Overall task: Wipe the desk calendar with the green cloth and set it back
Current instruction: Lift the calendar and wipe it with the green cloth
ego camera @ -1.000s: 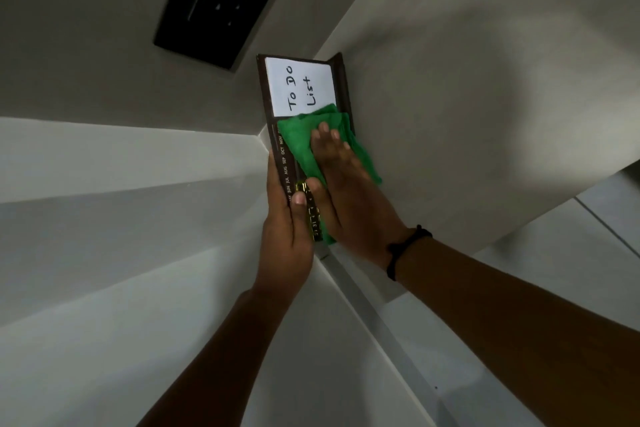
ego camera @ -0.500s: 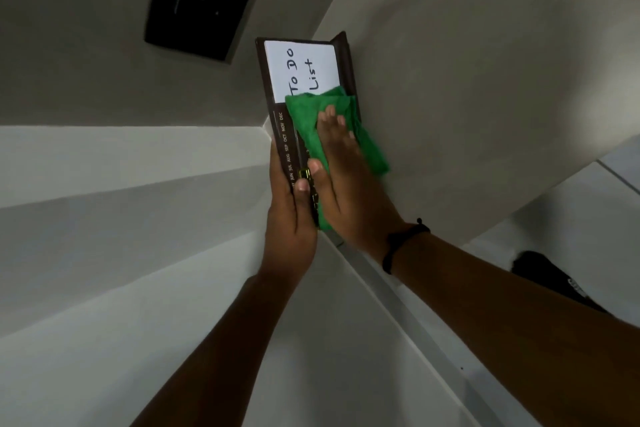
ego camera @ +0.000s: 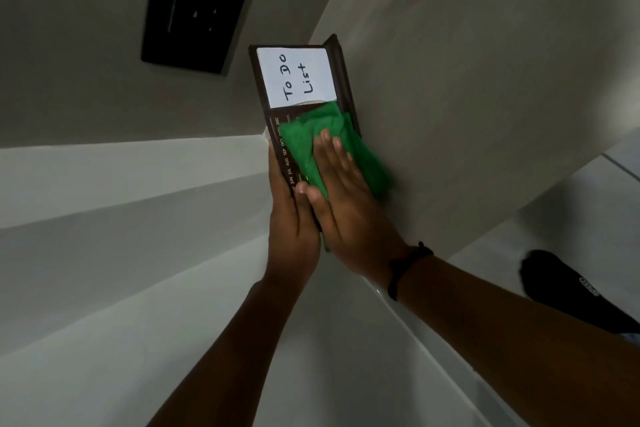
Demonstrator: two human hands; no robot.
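Note:
The desk calendar (ego camera: 273,128) is a dark brown board with month names along its left edge and a white "To Do List" note (ego camera: 296,76) on its upper part. It is held up in the air at the centre of the view. My left hand (ego camera: 291,218) grips its lower left edge, thumb on the front. My right hand (ego camera: 341,194) lies flat on the green cloth (ego camera: 308,146) and presses it against the lower half of the calendar's face. The cloth hangs past the board's right edge. The lower part of the board is hidden by both hands.
A black wall panel (ego camera: 197,3) is mounted at the upper left. Pale walls meet in a corner behind the calendar. A white ledge (ego camera: 121,191) runs along the left. A dark shoe (ego camera: 568,288) rests on the tiled floor at the lower right.
My right hand and the cloth have slid down the calendar's face, away from the white note, uncovering the note's bottom edge. My left hand keeps its grip.

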